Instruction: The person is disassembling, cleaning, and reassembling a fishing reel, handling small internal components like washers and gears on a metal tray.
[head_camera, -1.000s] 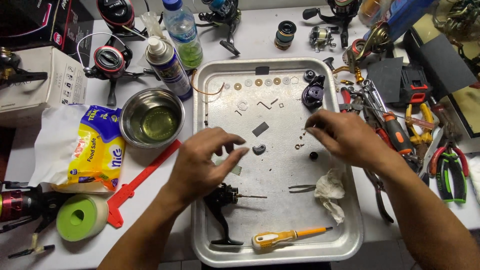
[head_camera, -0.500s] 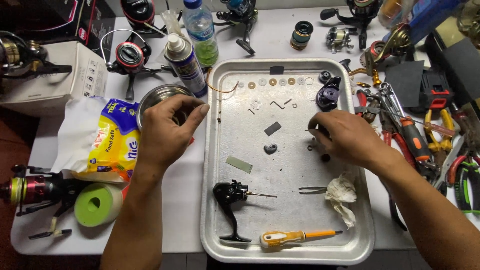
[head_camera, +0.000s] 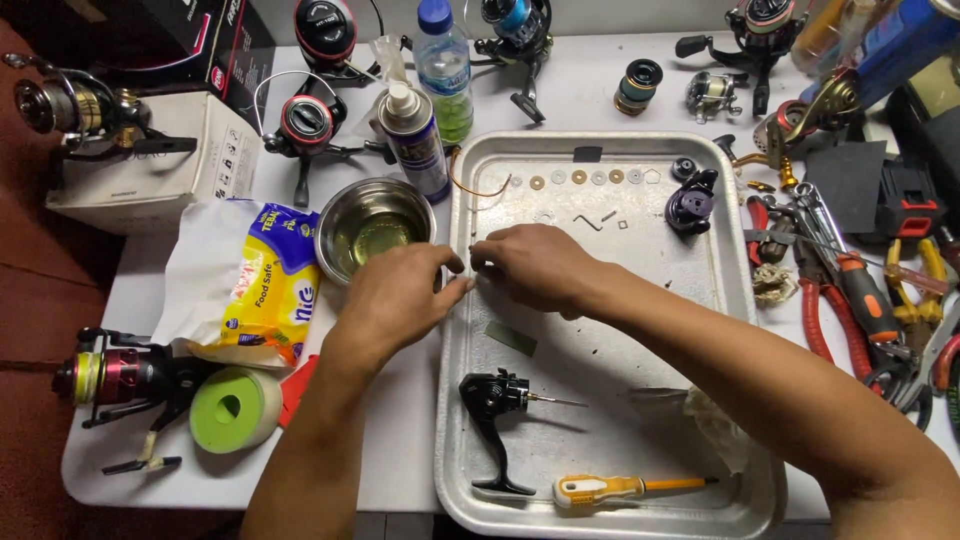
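A very small part is pinched between the fingertips of the left hand (head_camera: 395, 300) and the right hand (head_camera: 535, 265), which meet at the left rim of the metal tray (head_camera: 455, 330), just beside the steel bowl (head_camera: 372, 225). The part itself is hidden by the fingers, so its kind, its long axis and its pointing direction cannot be told; whether each hand is clamped on it or merely touching it cannot be told either. Because the pinch sits over the tray's edge, a slip would likely send the part onto the table, or into the liquid in the bowl, where it would be hard to recover. The black reel body (head_camera: 492, 425) lies flat in the tray with its thin shaft pointing right and its stem running toward the near edge; the row of washers (head_camera: 575, 178) along the far side could be scattered by a careless forearm.
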